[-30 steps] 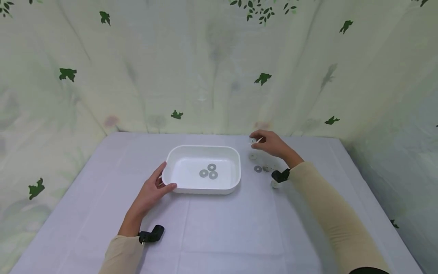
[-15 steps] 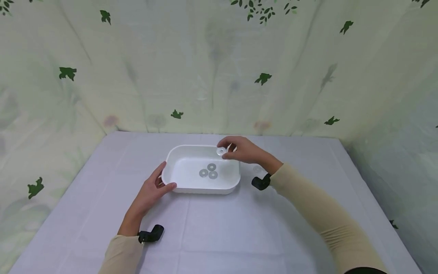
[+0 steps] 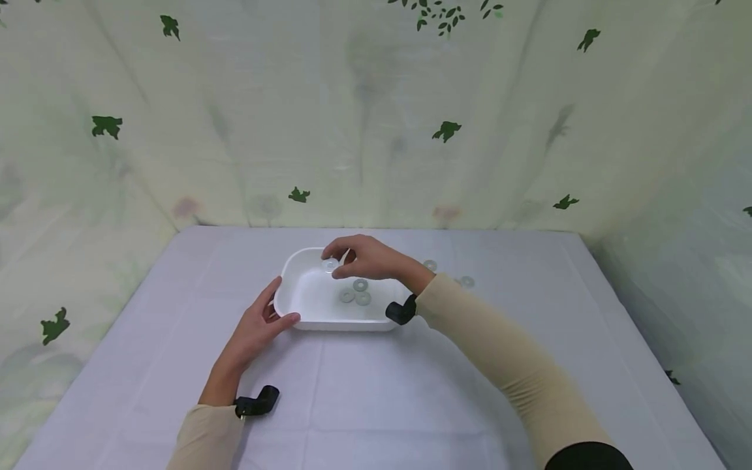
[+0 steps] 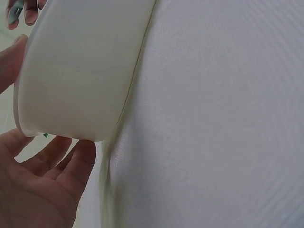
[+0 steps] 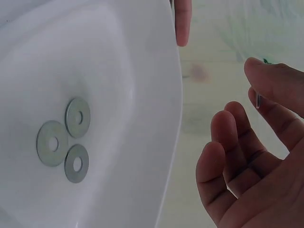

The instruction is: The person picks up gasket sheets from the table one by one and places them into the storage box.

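A white plastic tray (image 3: 346,326) lies on the table, and my left hand (image 3: 258,329) holds its near left corner. The left thumb is at the front rim, and the other fingers bear on the left side wall (image 4: 71,90). Over the tray's back left part, my right hand (image 3: 370,258) pinches a flat metal washer (image 3: 330,265) between thumb and index finger. In the right wrist view that washer (image 5: 258,100) appears edge-on, with the other fingers loosely bent. Three grey washers (image 5: 77,118) lie close together on the tray's floor.
To the right of the tray, more washers (image 3: 467,281) lie on the white tablecloth (image 3: 376,398), one (image 3: 431,265) farther back; the right forearm partly hides this area. Behind the table hangs a pale curtain (image 3: 364,130) with green leaf prints.
My right hand has carried a washer leftward from the table's right side to above the tray. The left hand has kept its hold on the tray's corner.
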Demonstrator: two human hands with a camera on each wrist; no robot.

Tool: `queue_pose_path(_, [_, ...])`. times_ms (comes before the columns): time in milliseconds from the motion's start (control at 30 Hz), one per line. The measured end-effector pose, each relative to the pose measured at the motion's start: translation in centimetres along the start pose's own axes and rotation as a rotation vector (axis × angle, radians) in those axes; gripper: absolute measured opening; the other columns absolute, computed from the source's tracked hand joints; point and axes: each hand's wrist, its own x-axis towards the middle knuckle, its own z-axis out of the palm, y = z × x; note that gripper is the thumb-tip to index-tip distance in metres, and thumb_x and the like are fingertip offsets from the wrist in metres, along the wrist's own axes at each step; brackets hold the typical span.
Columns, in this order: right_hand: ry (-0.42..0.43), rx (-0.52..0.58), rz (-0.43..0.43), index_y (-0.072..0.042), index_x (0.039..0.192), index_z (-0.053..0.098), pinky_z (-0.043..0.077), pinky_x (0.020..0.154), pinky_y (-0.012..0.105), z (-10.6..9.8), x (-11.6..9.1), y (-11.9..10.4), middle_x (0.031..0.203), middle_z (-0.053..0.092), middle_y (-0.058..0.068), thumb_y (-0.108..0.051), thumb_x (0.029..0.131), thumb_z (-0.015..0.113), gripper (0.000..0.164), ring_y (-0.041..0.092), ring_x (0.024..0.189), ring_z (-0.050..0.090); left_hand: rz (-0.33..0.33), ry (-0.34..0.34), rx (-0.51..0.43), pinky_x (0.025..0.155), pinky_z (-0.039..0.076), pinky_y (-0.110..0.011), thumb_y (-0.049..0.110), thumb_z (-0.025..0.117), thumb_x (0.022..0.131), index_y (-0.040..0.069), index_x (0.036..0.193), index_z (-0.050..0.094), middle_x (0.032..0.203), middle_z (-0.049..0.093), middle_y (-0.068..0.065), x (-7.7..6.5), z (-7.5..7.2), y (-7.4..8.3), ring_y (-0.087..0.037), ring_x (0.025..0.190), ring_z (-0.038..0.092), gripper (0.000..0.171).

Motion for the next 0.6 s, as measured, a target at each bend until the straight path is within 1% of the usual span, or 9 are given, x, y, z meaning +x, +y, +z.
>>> queue_pose_path(67, [-0.011, 0.000, 0.005, -0.015, 0.129, 0.063, 0.052, 0.088, 0.022, 0.5, 0.4, -0.2, 0.127, 0.066, 0.003, -0.017, 0.092, 0.070, 0.038, 0.017, 0.108, 0.062, 0.005, 0.001, -0.007, 0.088, 0.040, -0.004, 0.029, 0.072, 0.092, 0.022, 0.161, 0.010, 0.165, 0.021, -0.017, 0.0, -0.1, -0.2, -0.039, 0.145, 0.039, 0.094])
queue_pose_path(133, [-0.016, 0.004, 0.013, -0.016, 0.129, 0.063, 0.052, 0.087, 0.021, 0.9, 0.7, -0.3, 0.126, 0.066, 0.003, -0.016, 0.091, 0.070, 0.038, 0.017, 0.107, 0.062, 0.007, 0.004, -0.013, 0.084, 0.038, -0.001, 0.029, 0.072, 0.092, 0.022, 0.161, 0.010, 0.165, 0.022, -0.016, 0.0, -0.1, -0.4, -0.039, 0.145, 0.039, 0.093])
queue_pose_path(200, [-0.017, 0.010, 0.025, -0.016, 0.128, 0.064, 0.052, 0.087, 0.022, 1.1, 0.9, -0.4, 0.123, 0.066, 0.002, -0.015, 0.091, 0.070, 0.037, 0.017, 0.106, 0.063, 0.010, 0.005, -0.008, 0.086, 0.039, -0.002, 0.029, 0.072, 0.092, 0.022, 0.161, 0.010, 0.165, 0.022, -0.016, 0.1, -0.1, -0.4, -0.039, 0.145, 0.039, 0.093])
queue_pose_path(267, [-0.019, 0.014, 0.040, -0.016, 0.127, 0.064, 0.053, 0.087, 0.022, 1.3, 1.0, -0.3, 0.122, 0.066, 0.002, -0.015, 0.091, 0.071, 0.037, 0.018, 0.106, 0.063, 0.007, 0.008, 0.003, 0.092, 0.042, -0.008, 0.030, 0.072, 0.092, 0.023, 0.161, 0.011, 0.166, 0.022, -0.014, 0.2, -0.1, -0.5, -0.038, 0.145, 0.039, 0.093])
queue_pose_path(300, [-0.021, 0.014, 0.044, -0.016, 0.127, 0.064, 0.053, 0.087, 0.022, 1.3, 1.1, -0.2, 0.121, 0.066, 0.002, -0.015, 0.091, 0.071, 0.037, 0.018, 0.106, 0.063, 0.004, 0.009, 0.007, 0.098, 0.044, -0.014, 0.030, 0.072, 0.092, 0.023, 0.161, 0.011, 0.166, 0.022, -0.014, 0.2, 0.0, -0.4, -0.038, 0.146, 0.039, 0.093])
queue_pose_path(367, [-0.023, 0.017, 0.057, -0.017, 0.127, 0.064, 0.053, 0.087, 0.023, 1.3, 1.2, 0.1, 0.122, 0.066, 0.003, -0.015, 0.091, 0.070, 0.037, 0.019, 0.106, 0.064, 0.003, 0.010, 0.013, 0.099, 0.044, -0.016, 0.031, 0.072, 0.092, 0.023, 0.161, 0.011, 0.166, 0.022, -0.014, 0.2, 0.0, -0.4, -0.038, 0.146, 0.039, 0.092])
queue_pose_path(433, [-0.023, 0.019, 0.065, -0.017, 0.127, 0.064, 0.054, 0.088, 0.023, 1.3, 1.4, 0.4, 0.123, 0.065, 0.003, -0.016, 0.092, 0.070, 0.036, 0.020, 0.107, 0.064, 0.000, 0.009, 0.008, 0.099, 0.045, -0.016, 0.030, 0.072, 0.092, 0.024, 0.161, 0.011, 0.166, 0.022, -0.013, 0.2, 0.0, -0.4, -0.037, 0.146, 0.039, 0.092])
queue_pose_path(533, [-0.018, 0.028, 0.067, -0.017, 0.127, 0.065, 0.054, 0.088, 0.025, 1.3, 1.6, 0.8, 0.124, 0.065, 0.003, -0.016, 0.092, 0.070, 0.036, 0.023, 0.109, 0.064, -0.002, 0.006, -0.004, 0.091, 0.041, -0.007, 0.030, 0.072, 0.092, 0.024, 0.161, 0.011, 0.166, 0.021, -0.013, 0.1, 0.1, -0.4, -0.037, 0.146, 0.038, 0.092])
queue_pose_path(600, [-0.013, 0.030, 0.065, -0.017, 0.128, 0.064, 0.054, 0.088, 0.025, 1.3, 1.7, 0.9, 0.124, 0.065, 0.004, -0.017, 0.092, 0.070, 0.036, 0.023, 0.109, 0.064, -0.006, 0.006, -0.007, 0.093, 0.042, -0.009, 0.030, 0.072, 0.092, 0.024, 0.161, 0.011, 0.166, 0.021, -0.013, 0.1, 0.1, -0.4, -0.037, 0.146, 0.038, 0.093])
